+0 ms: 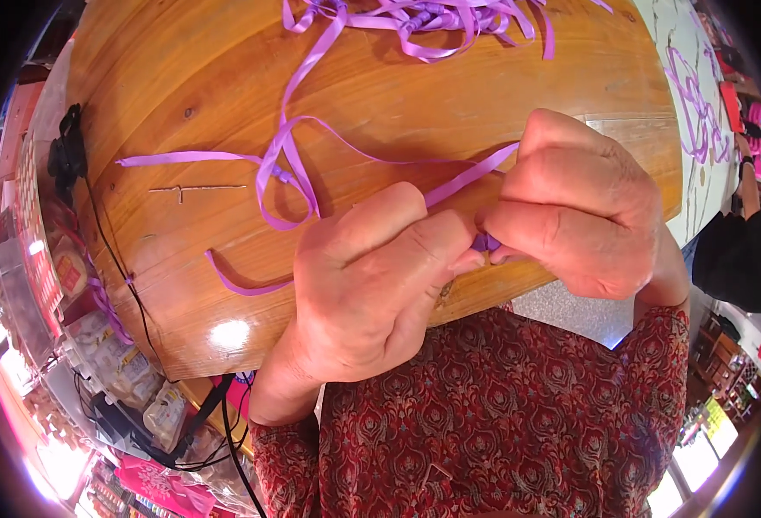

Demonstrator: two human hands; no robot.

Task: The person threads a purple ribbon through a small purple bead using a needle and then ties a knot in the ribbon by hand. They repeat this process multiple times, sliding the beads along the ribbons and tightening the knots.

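Note:
Close together over the table's near edge, my left hand (376, 281) and my right hand (579, 207) both pinch a purple ribbon (467, 180). A small dark purple knot or bunched bit (486, 243) shows between the fingertips. From my hands the ribbon runs left across the wood, loops, and carries another small knot (282, 174). One loose ribbon end (247, 289) sticks out beside my left hand. Left of the loop lies a thin metal hook-like tool (198, 188). My curled fingers hide most of the gripped part.
A heap of knotted purple ribbons (441, 19) covers the far side of the wooden table (182, 78). At left are a black cable (109, 224) and plastic-wrapped packages (122, 358). More ribbon (695, 108) lies on a white marbled surface at right, near another person's black sleeve (732, 259).

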